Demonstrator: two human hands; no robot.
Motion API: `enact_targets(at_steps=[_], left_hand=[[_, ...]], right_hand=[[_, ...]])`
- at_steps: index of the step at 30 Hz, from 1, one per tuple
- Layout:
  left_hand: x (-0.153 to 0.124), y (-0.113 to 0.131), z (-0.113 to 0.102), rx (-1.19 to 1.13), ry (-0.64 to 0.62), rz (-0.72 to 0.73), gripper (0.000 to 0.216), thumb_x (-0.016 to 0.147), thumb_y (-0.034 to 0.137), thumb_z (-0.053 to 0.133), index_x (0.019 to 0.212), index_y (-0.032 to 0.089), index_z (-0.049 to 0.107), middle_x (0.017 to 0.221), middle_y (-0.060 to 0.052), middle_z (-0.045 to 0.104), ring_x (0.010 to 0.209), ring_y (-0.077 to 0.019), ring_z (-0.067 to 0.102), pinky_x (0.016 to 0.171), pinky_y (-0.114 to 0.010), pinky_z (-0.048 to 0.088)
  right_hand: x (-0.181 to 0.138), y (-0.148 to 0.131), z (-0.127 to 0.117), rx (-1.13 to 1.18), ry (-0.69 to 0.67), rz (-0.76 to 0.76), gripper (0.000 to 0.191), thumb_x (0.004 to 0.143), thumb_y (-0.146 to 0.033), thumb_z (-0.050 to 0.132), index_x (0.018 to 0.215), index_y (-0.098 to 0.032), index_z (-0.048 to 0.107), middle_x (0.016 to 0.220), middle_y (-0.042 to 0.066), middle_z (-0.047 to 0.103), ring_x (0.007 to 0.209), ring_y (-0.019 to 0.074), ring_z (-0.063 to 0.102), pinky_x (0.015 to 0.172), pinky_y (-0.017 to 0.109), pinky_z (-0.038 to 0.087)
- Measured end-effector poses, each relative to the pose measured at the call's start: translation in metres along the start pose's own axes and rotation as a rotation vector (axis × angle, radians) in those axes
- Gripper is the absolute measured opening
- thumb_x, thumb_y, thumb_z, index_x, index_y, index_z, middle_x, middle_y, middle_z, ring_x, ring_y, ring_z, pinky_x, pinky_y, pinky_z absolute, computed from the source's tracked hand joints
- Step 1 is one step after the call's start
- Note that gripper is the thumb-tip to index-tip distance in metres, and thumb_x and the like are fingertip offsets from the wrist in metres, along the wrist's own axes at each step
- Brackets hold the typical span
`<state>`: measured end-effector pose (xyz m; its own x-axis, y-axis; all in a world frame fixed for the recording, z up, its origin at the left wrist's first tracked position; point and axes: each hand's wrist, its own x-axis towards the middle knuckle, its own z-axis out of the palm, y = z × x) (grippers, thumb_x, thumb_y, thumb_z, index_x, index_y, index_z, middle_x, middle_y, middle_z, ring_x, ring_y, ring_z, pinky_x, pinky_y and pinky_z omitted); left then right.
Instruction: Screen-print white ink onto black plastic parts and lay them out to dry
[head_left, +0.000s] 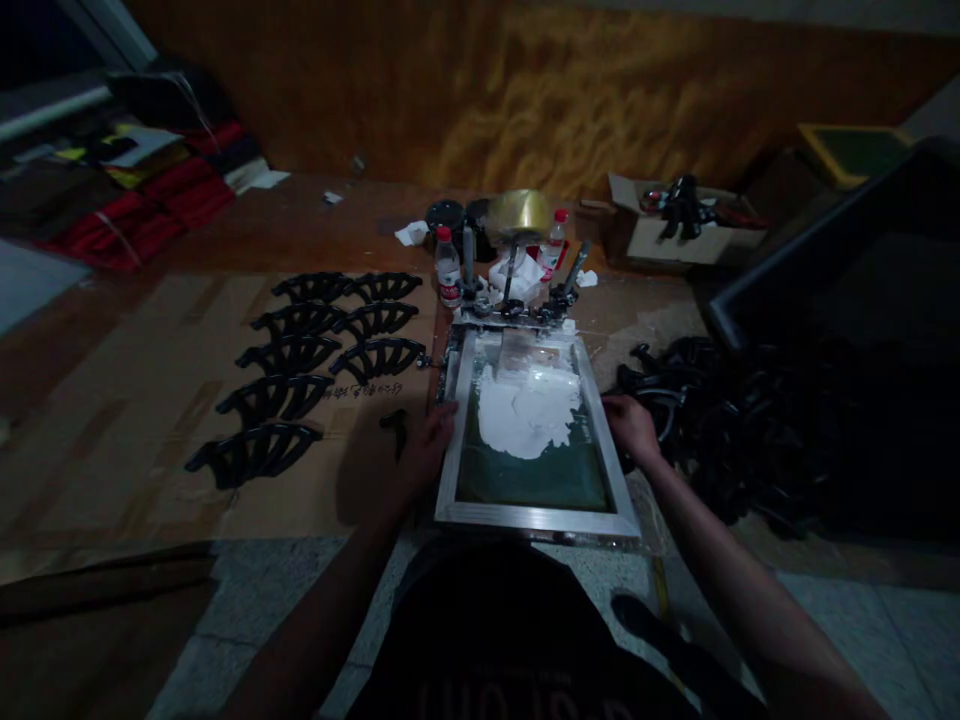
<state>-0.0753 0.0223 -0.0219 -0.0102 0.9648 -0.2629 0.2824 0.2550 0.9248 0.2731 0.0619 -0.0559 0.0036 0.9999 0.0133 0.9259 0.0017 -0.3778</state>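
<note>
Screen frame (537, 520) with white ink (529, 410) is lying between the hands. Left hand (429, 440) is gripping its 9 o'clock rail and right hand (632, 428) its 3 o'clock rail. Bottle (448, 268) label at 12 o'clock is showing no readable writing.

Dim, underexposed (corners darkest), edges bowed.

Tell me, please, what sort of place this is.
Probably a small screen-printing workshop: a metal screen frame holds white ink, black curved parts lie in rows on cardboard to its left, and a heap of similar parts lies at its right.
</note>
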Motion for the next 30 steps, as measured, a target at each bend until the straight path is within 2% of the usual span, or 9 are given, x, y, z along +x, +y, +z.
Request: enact_targets(at_steps=[3, 6, 8, 12, 15, 18, 22, 26, 30], left_hand=[[0.003, -0.025, 0.013, 0.011, -0.047, -0.082, 0.054, 0.091, 0.032, 0.049, 0.142, 0.017, 0.047, 0.133, -0.012, 0.062, 0.119, -0.0254, 0.06, 0.103, -0.04, 0.046], [0.012, -0.041, 0.019, 0.071, -0.077, -0.063, 0.06, 0.091, 0.032, 0.047, 0.148, 0.015, 0.039, 0.141, -0.014, 0.055, 0.124, -0.0255, 0.057, 0.107, -0.04, 0.042], [0.017, -0.049, 0.019, 0.103, -0.08, -0.011, 0.06, 0.091, 0.033, 0.047, 0.148, 0.014, 0.039, 0.144, -0.015, 0.052, 0.127, -0.026, 0.054, 0.11, -0.041, 0.039], [0.021, -0.06, 0.018, 0.118, -0.078, 0.003, 0.06, 0.091, 0.034, 0.047, 0.148, 0.016, 0.039, 0.14, -0.014, 0.057, 0.124, -0.0255, 0.056, 0.109, -0.041, 0.04], [0.022, -0.065, 0.019, 0.099, -0.093, -0.007, 0.061, 0.092, 0.036, 0.047, 0.148, 0.017, 0.038, 0.134, -0.014, 0.061, 0.122, -0.027, 0.058, 0.107, -0.044, 0.042], [0.022, -0.067, 0.02, 0.091, -0.081, -0.007, 0.06, 0.091, 0.037, 0.049, 0.148, 0.017, 0.04, 0.14, -0.012, 0.057, 0.128, -0.0272, 0.053, 0.111, -0.043, 0.038], [0.021, -0.064, 0.021, 0.093, -0.078, -0.023, 0.059, 0.091, 0.033, 0.048, 0.147, 0.017, 0.041, 0.139, -0.011, 0.058, 0.126, -0.0254, 0.055, 0.11, -0.041, 0.04], [0.02, -0.061, 0.02, 0.088, -0.058, 0.015, 0.057, 0.09, 0.032, 0.05, 0.145, 0.016, 0.044, 0.138, -0.012, 0.059, 0.122, -0.0254, 0.058, 0.107, -0.041, 0.042], [0.019, -0.059, 0.02, 0.095, -0.055, -0.019, 0.058, 0.089, 0.034, 0.051, 0.144, 0.016, 0.045, 0.129, -0.012, 0.065, 0.116, -0.0257, 0.061, 0.104, -0.041, 0.045]], right_hand=[[0.024, -0.007, -0.014, 0.066, 0.175, 0.008, 0.033, 0.095, -0.029, 0.043, 0.117, -0.016, 0.065, 0.111, 0.016, 0.063, 0.094, 0.0263, 0.062, 0.084, 0.046, 0.052], [0.049, -0.056, -0.014, 0.098, 0.289, -0.231, 0.052, 0.085, -0.03, 0.057, 0.135, -0.018, 0.053, 0.138, 0.016, 0.05, 0.118, 0.0313, 0.051, 0.096, 0.048, 0.045], [0.06, -0.093, -0.01, 0.002, 0.209, -0.354, 0.057, 0.082, -0.028, 0.062, 0.136, -0.015, 0.051, 0.14, 0.017, 0.048, 0.123, 0.0325, 0.046, 0.099, 0.046, 0.041], [0.059, -0.135, 0.004, -0.218, -0.153, -0.342, 0.03, 0.084, -0.022, 0.056, 0.112, -0.017, 0.064, 0.108, 0.013, 0.067, 0.101, 0.0273, 0.058, 0.083, 0.033, 0.044], [0.032, -0.134, 0.012, -0.315, -0.303, -0.393, 0.024, 0.086, -0.016, 0.05, 0.104, -0.016, 0.066, 0.102, 0.013, 0.068, 0.095, 0.0248, 0.06, 0.076, 0.03, 0.043], [0.002, -0.123, 0.008, -0.299, -0.383, -0.644, 0.026, 0.087, -0.012, 0.047, 0.105, -0.015, 0.065, 0.105, 0.013, 0.068, 0.099, 0.0242, 0.058, 0.08, 0.031, 0.043], [-0.007, -0.119, -0.002, -0.204, -0.493, -0.768, 0.02, 0.081, -0.013, 0.054, 0.096, -0.019, 0.066, 0.097, 0.008, 0.068, 0.093, 0.0218, 0.059, 0.076, 0.03, 0.042], [-0.003, -0.121, 0.009, -0.174, -0.282, -0.624, 0.019, 0.083, -0.014, 0.053, 0.096, -0.017, 0.066, 0.095, 0.009, 0.067, 0.095, 0.0233, 0.057, 0.075, 0.03, 0.042], [-0.024, -0.108, 0.025, -0.143, -0.274, -0.74, 0.027, 0.082, -0.01, 0.052, 0.104, -0.014, 0.066, 0.099, 0.012, 0.066, 0.095, 0.0242, 0.055, 0.078, 0.032, 0.044]])
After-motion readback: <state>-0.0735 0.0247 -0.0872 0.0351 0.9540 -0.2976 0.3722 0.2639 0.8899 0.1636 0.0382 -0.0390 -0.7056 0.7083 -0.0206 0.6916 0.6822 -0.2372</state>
